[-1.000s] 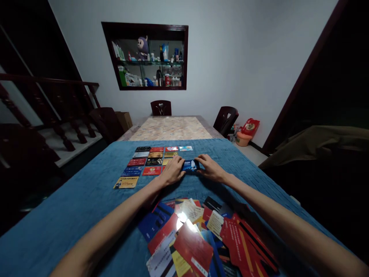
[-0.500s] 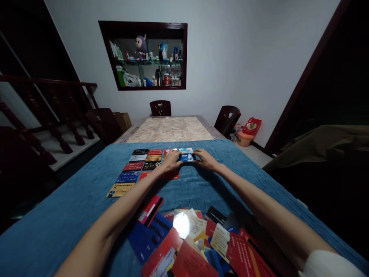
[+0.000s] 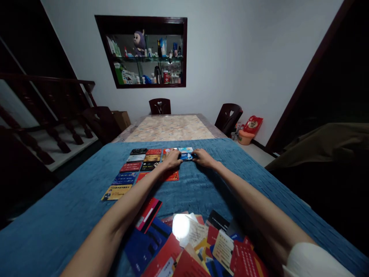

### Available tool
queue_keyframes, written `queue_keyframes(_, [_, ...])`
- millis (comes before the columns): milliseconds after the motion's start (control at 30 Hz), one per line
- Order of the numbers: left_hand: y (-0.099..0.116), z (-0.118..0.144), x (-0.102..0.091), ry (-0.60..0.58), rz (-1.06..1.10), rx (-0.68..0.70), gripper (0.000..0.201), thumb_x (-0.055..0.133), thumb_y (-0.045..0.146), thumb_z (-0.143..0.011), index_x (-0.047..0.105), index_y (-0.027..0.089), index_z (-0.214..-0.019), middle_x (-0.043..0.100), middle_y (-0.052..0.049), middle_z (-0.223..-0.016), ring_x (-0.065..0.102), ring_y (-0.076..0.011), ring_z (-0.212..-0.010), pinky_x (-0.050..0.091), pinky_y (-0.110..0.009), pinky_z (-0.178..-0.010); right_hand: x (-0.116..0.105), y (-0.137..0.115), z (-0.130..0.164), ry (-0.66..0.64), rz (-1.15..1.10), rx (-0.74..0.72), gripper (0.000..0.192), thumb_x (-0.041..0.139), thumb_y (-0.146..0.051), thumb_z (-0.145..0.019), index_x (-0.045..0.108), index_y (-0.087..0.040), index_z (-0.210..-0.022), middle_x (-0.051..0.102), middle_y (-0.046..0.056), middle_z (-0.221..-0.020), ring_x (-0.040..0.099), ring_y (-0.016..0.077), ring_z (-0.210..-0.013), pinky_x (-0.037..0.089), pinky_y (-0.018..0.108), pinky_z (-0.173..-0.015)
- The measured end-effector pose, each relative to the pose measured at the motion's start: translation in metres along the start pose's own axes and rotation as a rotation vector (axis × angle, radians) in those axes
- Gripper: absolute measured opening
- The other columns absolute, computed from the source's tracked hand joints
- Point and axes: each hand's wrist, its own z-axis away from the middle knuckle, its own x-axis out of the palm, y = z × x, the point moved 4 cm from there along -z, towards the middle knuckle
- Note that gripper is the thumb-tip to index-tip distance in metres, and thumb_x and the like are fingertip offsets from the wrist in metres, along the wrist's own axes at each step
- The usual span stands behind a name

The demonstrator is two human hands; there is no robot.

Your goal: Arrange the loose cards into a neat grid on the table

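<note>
Both arms stretch forward over the blue cloth [image 3: 72, 215] that covers the surface. The left hand [image 3: 172, 159] and the right hand [image 3: 202, 157] meet at a blue card [image 3: 187, 156], fingertips pinching its short ends from either side, so the hands are together and closed lightly on that card. It lies flat at the far right of a neat grid of cards [image 3: 138, 163], just below a pale blue card [image 3: 186, 149] in the farthest row. A red card [image 3: 172, 176] sits nearer, partly under the left wrist.

To do this placing well, I judge the card should be squared to its neighbours: long edge parallel to the row above, a narrow even gap kept on each side, no overlap. Light pressure from both ends helps, since the quilted cloth may grip and skew the card. The left forearm crosses low over the grid, so it should lift straight up rather than drag across laid cards.

The loose pile of cards [image 3: 201, 246] lies close to the body, well apart from the grid.
</note>
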Motion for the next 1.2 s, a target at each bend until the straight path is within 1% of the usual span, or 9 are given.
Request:
queue_keyframes(133, [0.001,-0.001,0.001,-0.019,-0.018,-0.003,0.024,0.065,0.025,-0.08,0.072,0.017,-0.101,0.067,-0.013,-0.112,0.05,-0.0324,-0.118,0.041,-0.044,-0.099,0.004,0.003,-0.002,-0.017,0.001,0.019,0.032,0.067,-0.02,-0.082,0.07,-0.015,-0.114,0.069,0.012,-0.116,0.063,0.025,-0.103,0.046,0.031,-0.09])
queue_keyframes(300, [0.004,0.001,0.001,-0.035,-0.044,-0.012,0.022,0.06,0.025,-0.083,0.074,0.018,-0.099,0.065,-0.015,-0.117,0.047,-0.0358,-0.12,0.039,-0.052,-0.099,0.007,0.005,-0.003,-0.035,0.004,0.033,0.03,0.064,-0.023,-0.084,0.071,-0.015,-0.113,0.07,0.011,-0.112,0.064,0.0228,-0.099,0.045,0.028,-0.088])
queue_keyframes(533, [0.011,0.003,0.0,-0.047,-0.083,-0.002,0.025,0.057,0.024,-0.085,0.074,0.019,-0.103,0.065,-0.016,-0.115,0.046,-0.0358,-0.12,0.036,-0.054,-0.099,0.009,0.006,-0.003,-0.025,0.023,0.06,0.033,0.061,-0.027,-0.087,0.07,-0.016,-0.116,0.069,0.011,-0.116,0.062,0.0232,-0.105,0.043,0.029,-0.093])
queue_keyframes(733, [0.013,0.002,0.001,-0.061,-0.108,-0.021,0.027,0.056,0.023,-0.085,0.073,0.019,-0.105,0.064,-0.016,-0.117,0.044,-0.0367,-0.12,0.036,-0.055,-0.098,0.013,0.005,-0.003,-0.026,0.048,0.116,0.032,0.061,-0.027,-0.088,0.069,-0.016,-0.116,0.068,0.012,-0.117,0.06,0.0231,-0.106,0.042,0.03,-0.094])
queue_keyframes(967, [0.019,0.003,0.0,-0.082,-0.174,-0.018,0.025,0.053,0.022,-0.085,0.073,0.017,-0.099,0.061,-0.015,-0.118,0.042,-0.0343,-0.12,0.037,-0.052,-0.099,0.014,-0.007,0.02,0.011,0.106,0.194,0.038,0.047,-0.03,-0.097,0.056,-0.02,-0.132,0.059,0.014,-0.131,0.052,0.0274,-0.114,0.044,0.036,-0.089])
queue_keyframes(1067, [0.02,0.005,0.0,-0.086,-0.199,-0.014,0.025,0.052,0.022,-0.086,0.071,0.017,-0.1,0.06,-0.015,-0.119,0.042,-0.0337,-0.12,0.036,-0.052,-0.1,0.009,-0.014,0.029,0.023,0.13,0.191,0.038,0.044,-0.031,-0.098,0.054,-0.02,-0.134,0.057,0.014,-0.131,0.049,0.0263,-0.116,0.042,0.035,-0.092])
queue_keyframes(1200, [0.024,0.009,0.0,-0.08,-0.213,0.003,0.027,0.049,0.019,-0.086,0.069,0.014,-0.103,0.06,-0.018,-0.12,0.041,-0.0347,-0.123,0.036,-0.054,-0.1,-0.001,-0.021,0.038,0.032,0.163,0.186,0.036,0.041,-0.031,-0.1,0.056,-0.02,-0.131,0.058,0.014,-0.129,0.049,0.0257,-0.115,0.042,0.034,-0.091])
